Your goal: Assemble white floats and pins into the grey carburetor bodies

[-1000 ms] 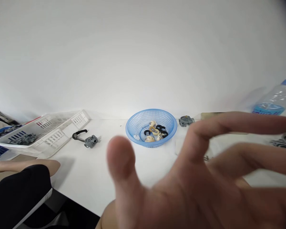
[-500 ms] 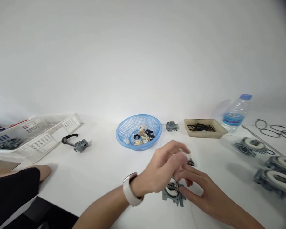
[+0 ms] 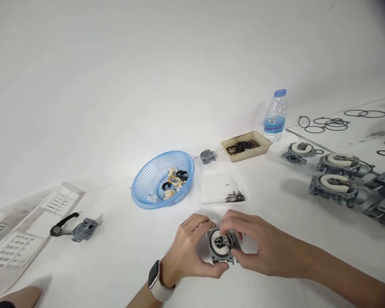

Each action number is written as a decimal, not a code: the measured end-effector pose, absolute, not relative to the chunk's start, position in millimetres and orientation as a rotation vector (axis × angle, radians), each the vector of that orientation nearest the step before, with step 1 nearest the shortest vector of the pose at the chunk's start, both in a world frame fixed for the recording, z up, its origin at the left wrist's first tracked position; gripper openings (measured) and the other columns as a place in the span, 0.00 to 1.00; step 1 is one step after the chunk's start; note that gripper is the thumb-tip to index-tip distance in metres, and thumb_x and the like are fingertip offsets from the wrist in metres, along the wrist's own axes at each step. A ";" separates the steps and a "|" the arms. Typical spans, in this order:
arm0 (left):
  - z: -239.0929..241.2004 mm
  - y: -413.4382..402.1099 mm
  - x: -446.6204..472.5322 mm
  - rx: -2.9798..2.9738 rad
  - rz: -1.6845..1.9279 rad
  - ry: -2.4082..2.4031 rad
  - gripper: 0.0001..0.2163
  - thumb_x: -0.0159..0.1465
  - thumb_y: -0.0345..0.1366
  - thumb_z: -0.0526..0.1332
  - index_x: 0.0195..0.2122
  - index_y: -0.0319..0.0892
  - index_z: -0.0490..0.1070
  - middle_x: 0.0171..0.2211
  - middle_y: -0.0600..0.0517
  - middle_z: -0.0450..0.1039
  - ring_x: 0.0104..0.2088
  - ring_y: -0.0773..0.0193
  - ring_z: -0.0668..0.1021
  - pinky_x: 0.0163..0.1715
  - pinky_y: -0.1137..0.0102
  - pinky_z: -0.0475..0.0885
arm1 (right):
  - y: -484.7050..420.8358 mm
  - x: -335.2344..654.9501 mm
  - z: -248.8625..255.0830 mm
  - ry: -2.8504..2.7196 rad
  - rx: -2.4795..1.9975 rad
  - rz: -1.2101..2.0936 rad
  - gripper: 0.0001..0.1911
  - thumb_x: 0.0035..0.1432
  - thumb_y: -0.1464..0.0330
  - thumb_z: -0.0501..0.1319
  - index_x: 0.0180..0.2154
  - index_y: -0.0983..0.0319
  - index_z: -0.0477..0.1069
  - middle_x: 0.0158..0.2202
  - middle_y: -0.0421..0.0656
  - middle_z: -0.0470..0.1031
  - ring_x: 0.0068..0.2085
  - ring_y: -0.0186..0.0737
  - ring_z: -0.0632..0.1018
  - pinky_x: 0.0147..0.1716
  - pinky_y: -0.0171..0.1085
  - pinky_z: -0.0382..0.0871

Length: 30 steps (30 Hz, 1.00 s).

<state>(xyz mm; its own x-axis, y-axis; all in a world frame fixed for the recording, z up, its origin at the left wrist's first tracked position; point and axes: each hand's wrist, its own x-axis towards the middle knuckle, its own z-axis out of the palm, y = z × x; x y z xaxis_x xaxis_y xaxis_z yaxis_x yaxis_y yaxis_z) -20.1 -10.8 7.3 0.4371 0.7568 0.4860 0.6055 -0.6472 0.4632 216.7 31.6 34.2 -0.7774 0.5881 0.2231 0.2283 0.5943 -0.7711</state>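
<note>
A grey metal carburetor body (image 3: 213, 253) with a white ring-shaped float lies on the white table in front of me. My left hand (image 3: 192, 246), wearing a watch, curves round its left side, index finger at the far edge and thumb at the near edge. From the right, my right hand (image 3: 255, 244) closes on the body, its fingertips at the small metal fittings beside the float. Those fingertips partly hide whatever small piece is under them. Just beyond my hands, a white tray (image 3: 211, 188) holds small metal parts and a black ring (image 3: 240, 198).
A blue basket (image 3: 144, 184) holds white and black floats. Behind are another carburetor (image 3: 208, 156), a beige tray (image 3: 252, 155) of black rings and a bottle (image 3: 275, 117). Several carburetors (image 3: 335, 188) stand right. Left are a carburetor with a black hose (image 3: 83, 229), a white crate (image 3: 35, 231) and another person's arm (image 3: 25, 297).
My left hand has come down from above to the side of the carburetor body. My right hand stays at its right side. The view has turned rightward and tilted.
</note>
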 end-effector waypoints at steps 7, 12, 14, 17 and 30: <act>1.5 -11.8 -19.4 2.520 0.988 1.204 0.22 0.56 0.50 0.67 0.47 0.42 0.74 0.36 0.46 0.76 0.34 0.55 0.78 0.34 0.61 0.77 | 31.0 213.8 31.0 -2.392 -0.689 1.028 0.14 0.58 0.75 0.59 0.45 0.57 0.69 0.40 0.40 0.71 0.34 0.37 0.72 0.37 0.37 0.69; 1.6 -10.7 -18.7 2.519 1.029 1.207 0.21 0.57 0.51 0.67 0.46 0.42 0.74 0.37 0.46 0.76 0.34 0.55 0.78 0.34 0.61 0.76 | 30.6 215.1 29.8 -2.406 -0.660 1.025 0.16 0.57 0.76 0.59 0.46 0.56 0.69 0.39 0.40 0.71 0.34 0.37 0.73 0.36 0.36 0.69; 1.9 -11.0 -17.8 2.507 1.032 1.213 0.20 0.57 0.50 0.67 0.44 0.42 0.74 0.36 0.46 0.76 0.34 0.55 0.77 0.34 0.61 0.76 | 30.7 215.1 30.3 -2.416 -0.646 1.014 0.17 0.55 0.77 0.59 0.46 0.56 0.69 0.39 0.39 0.71 0.34 0.37 0.72 0.35 0.36 0.69; 2.5 -11.8 -16.9 2.499 1.028 1.215 0.19 0.58 0.49 0.66 0.44 0.42 0.74 0.36 0.47 0.76 0.34 0.56 0.77 0.33 0.62 0.75 | 31.7 214.1 30.3 -2.416 -0.642 1.003 0.17 0.54 0.77 0.59 0.45 0.56 0.69 0.38 0.39 0.71 0.34 0.36 0.72 0.35 0.36 0.69; 1.5 -13.4 -18.4 2.497 0.958 1.224 0.20 0.57 0.47 0.66 0.47 0.42 0.73 0.37 0.46 0.76 0.35 0.54 0.78 0.35 0.61 0.76 | 32.9 214.8 27.1 -2.372 -0.642 0.999 0.21 0.54 0.78 0.58 0.49 0.57 0.69 0.41 0.40 0.71 0.33 0.35 0.70 0.36 0.35 0.69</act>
<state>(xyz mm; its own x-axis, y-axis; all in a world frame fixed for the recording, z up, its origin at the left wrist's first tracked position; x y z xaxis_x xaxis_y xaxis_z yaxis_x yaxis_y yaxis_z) -18.4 -13.4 1.5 0.4472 0.7641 0.4650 0.6347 -0.6373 0.4370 214.8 32.9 27.1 -0.7729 0.5839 0.2482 0.2304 0.6228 -0.7477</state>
